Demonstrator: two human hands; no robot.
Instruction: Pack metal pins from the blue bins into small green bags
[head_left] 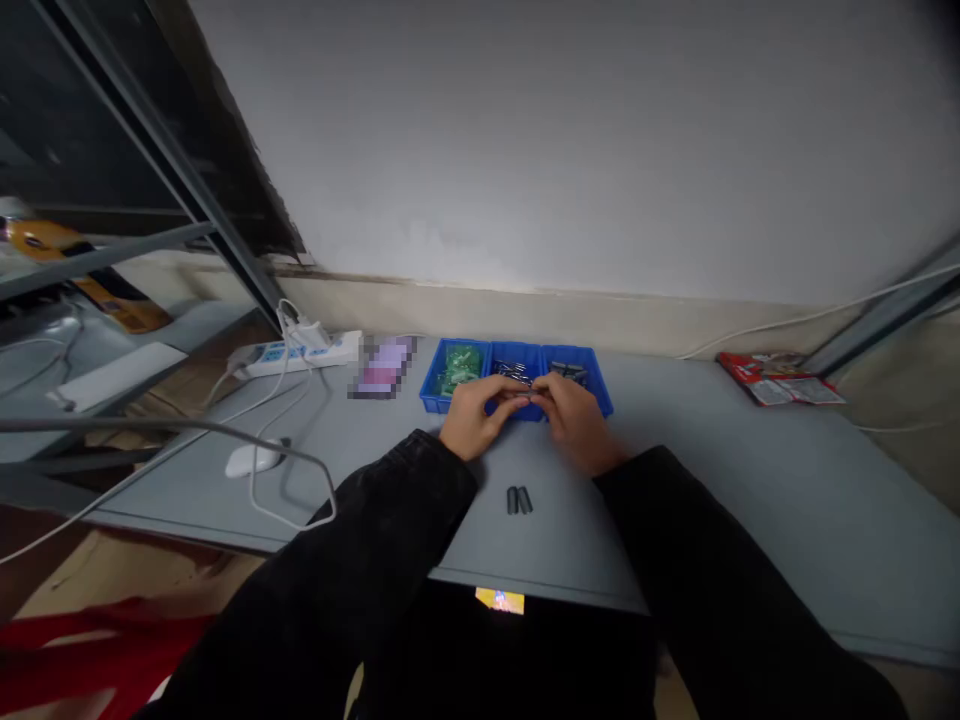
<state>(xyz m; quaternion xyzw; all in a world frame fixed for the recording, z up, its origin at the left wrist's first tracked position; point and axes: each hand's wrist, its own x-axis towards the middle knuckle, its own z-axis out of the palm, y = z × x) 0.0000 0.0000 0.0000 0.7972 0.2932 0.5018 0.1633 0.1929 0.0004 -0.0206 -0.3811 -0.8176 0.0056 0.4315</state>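
Note:
My left hand (474, 417) and my right hand (577, 422) meet over the front edge of a blue three-part bin (606, 398). Thumbs and fingers of both hands pinch a small thin piece (527, 394) between them; its kind is too small to make out. Green pieces (460, 364) fill the left compartment. Shiny metal pins (513, 369) lie in the middle one, partly hidden by my fingers, and dark grey pieces (568, 370) are in the right one. Nearer me, two short dark grey cylinders (519, 500) lie side by side on the grey table (720, 500).
To the left are a power strip (337, 350) with plugged-in white cables, a blurred-out purple rectangle (384, 368) and a white mouse-like object (253, 458). A red packet (780, 378) lies far right. A wall (562, 170) rises behind the table.

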